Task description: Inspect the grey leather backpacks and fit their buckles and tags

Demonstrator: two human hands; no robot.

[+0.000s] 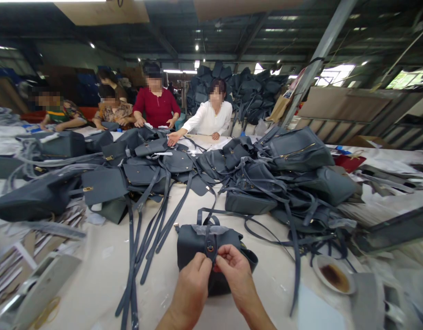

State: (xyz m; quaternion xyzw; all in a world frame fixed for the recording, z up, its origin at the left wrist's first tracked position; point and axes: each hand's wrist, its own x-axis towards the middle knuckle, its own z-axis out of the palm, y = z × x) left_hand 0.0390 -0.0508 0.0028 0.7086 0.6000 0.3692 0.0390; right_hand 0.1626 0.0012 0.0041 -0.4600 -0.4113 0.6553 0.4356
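half the grey leather backpack (194, 247) hidden behind left hand (192, 284) and right hand (233, 270)

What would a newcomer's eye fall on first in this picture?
A big heap of grey bags covers the table. In front, the left hand and right hand hold a strap on one bag. Across it are a co-worker in red and one in white, before more bags.

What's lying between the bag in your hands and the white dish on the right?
The head view shows a long grey strap across the white table between the grey bag and the white dish.
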